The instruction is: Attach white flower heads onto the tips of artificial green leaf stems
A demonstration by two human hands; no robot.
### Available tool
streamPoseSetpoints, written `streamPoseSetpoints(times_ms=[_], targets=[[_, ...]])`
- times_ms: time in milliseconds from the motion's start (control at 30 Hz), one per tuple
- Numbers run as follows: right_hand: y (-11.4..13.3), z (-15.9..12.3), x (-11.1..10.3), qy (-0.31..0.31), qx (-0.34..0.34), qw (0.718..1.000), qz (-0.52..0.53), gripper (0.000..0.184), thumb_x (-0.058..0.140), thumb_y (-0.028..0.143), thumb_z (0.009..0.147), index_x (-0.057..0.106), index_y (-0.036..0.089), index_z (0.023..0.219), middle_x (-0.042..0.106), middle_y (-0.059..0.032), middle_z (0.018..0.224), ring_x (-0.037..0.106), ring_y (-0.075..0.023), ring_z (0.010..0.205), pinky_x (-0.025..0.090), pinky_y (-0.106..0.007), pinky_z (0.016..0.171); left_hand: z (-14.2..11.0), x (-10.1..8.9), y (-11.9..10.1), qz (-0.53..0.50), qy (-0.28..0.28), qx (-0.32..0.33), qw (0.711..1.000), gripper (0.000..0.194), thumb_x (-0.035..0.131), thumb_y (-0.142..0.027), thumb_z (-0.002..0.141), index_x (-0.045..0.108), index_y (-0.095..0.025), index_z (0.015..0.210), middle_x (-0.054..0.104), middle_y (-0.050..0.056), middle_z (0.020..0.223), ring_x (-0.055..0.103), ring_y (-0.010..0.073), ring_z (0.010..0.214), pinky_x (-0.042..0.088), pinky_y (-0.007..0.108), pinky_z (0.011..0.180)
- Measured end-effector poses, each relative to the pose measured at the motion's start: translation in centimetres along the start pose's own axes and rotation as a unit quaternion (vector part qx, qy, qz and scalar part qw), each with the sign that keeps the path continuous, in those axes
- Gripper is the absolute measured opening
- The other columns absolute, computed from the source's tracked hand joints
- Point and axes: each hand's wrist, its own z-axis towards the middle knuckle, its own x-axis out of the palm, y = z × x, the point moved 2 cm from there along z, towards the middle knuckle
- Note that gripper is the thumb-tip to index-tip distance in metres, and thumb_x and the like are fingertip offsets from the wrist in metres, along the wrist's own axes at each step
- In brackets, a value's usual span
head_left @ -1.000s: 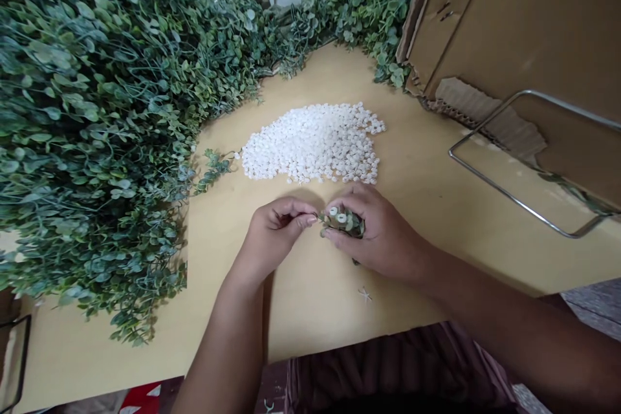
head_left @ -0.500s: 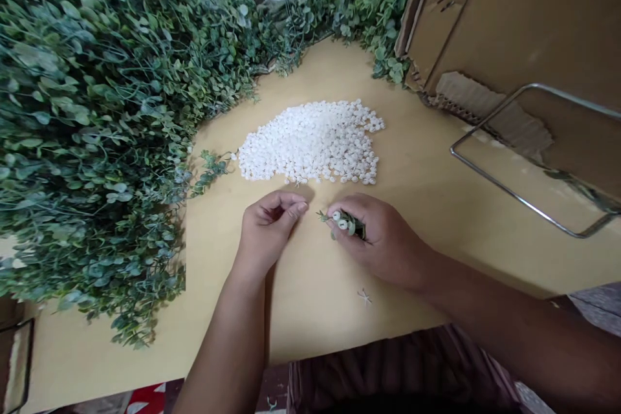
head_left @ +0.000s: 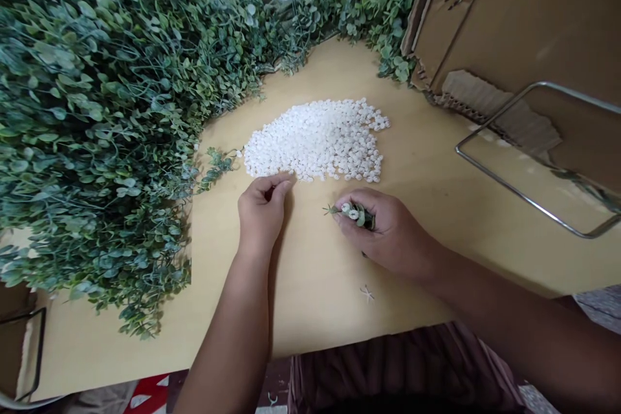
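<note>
Right of the near edge of the heap of small, knobbly white plastic pieces [head_left: 315,136], the right hand [head_left: 391,226] curls round a leafy green sprig [head_left: 367,218] bearing smooth, white ring-like bits; at the heap's near edge, the left hand [head_left: 259,210] bends thumb towards forefinger, its grip unclear; left of the heap bushes dense, round-leaved foliage [head_left: 97,110]; nearer than the heap lies a thin, pale star-shaped piece [head_left: 367,294].

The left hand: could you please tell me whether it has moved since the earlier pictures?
Yes. Judged against the white pile on the table, the left hand has moved forward to the pile's near edge, away from the right hand.
</note>
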Motion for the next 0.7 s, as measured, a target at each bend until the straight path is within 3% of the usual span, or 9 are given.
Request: streamPoseSetpoints(times_ms=[67,167,300,467,700], targets=[[0.0,0.0,-0.1,0.002,0.001,1.000,0.004,0.017,0.048,0.025,0.077,0.058,0.012,0.073,0.057,-0.0020,0.069,0.049,-0.0079,0.065,0.037,-0.020,0.062,-0.8,0.0,-0.3,-0.101,0.021,-0.052,0.993,0.012,0.066,-0.026,0.072,0.072,-0.018,0.080,0.071,0.002,0.081,0.060,0.0119,0.070,0.046,0.024,0.070],[0.0,0.0,-0.2,-0.003,-0.002,1.000,0.017,0.017,0.048,0.024,0.077,0.058,0.012,0.072,0.053,0.0002,0.063,0.044,-0.0058,0.061,0.035,-0.019,0.059,-2.0,0.6,-1.2,-0.212,0.095,-0.092,0.968,0.014,0.071,-0.031,0.069,0.071,-0.017,0.072,0.065,-0.001,0.063,0.050,0.0065,0.052,0.042,0.019,0.055],[0.0,0.0,-0.3,-0.019,-0.007,0.999,0.049,0.015,0.049,0.022,0.076,0.056,0.012,0.067,0.046,0.0031,0.059,0.039,-0.0030,0.056,0.034,-0.016,0.057,-2.9,1.5,-1.9,-0.287,0.190,-0.133,0.930,0.017,0.075,-0.030,0.065,0.071,-0.016,0.071,0.061,-0.002,0.055,0.049,0.0049,0.048,0.039,0.017,0.050],[0.0,-0.1,-0.3,-0.040,-0.001,0.996,0.075,0.014,0.050,0.022,0.074,0.056,0.011,0.067,0.045,0.0040,0.058,0.039,-0.0017,0.055,0.034,-0.014,0.056,-3.0,1.7,-1.9,-0.328,0.223,-0.161,0.904,0.022,0.078,-0.028,0.061,0.074,-0.016,0.079,0.067,0.000,0.063,0.056,0.0060,0.056,0.043,0.017,0.057],[0.2,-0.1,-0.5,-0.060,0.001,0.995,0.080,0.015,0.053,0.023,0.073,0.059,0.011,0.066,0.050,0.0036,0.059,0.040,-0.0008,0.055,0.034,-0.012,0.053,-3.1,1.7,-2.2,-0.337,0.239,-0.163,0.896,0.020,0.080,-0.028,0.058,0.073,-0.016,0.072,0.067,-0.001,0.062,0.058,0.0062,0.056,0.045,0.017,0.057]])
